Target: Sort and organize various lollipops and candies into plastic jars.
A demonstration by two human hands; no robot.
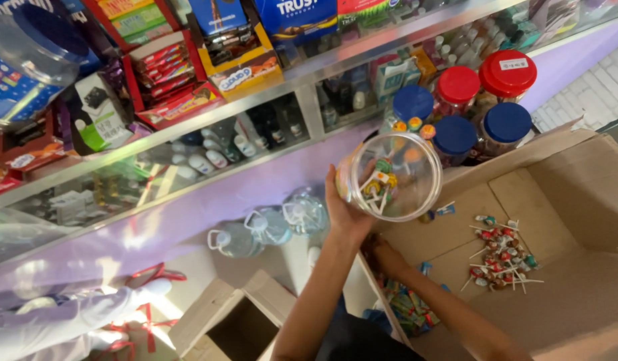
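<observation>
— What colours do you see on the jar lids?
— Two red lids, three blue lids. Your clear plastic jar holds multicoloured lollipops; the cardboard box is plain brown.

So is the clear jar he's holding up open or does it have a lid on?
Open. The clear jar in the left hand shows a bare round mouth with no lid, lollipops visible inside.

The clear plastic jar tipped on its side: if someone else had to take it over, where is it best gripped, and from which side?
Probably around the clear plastic jar at mid-body, coming from above: its open mouth faces the camera, lollipops lie inside, and the left hand already cups its lower left wall. The round wall suits wrapped fingers.
</observation>
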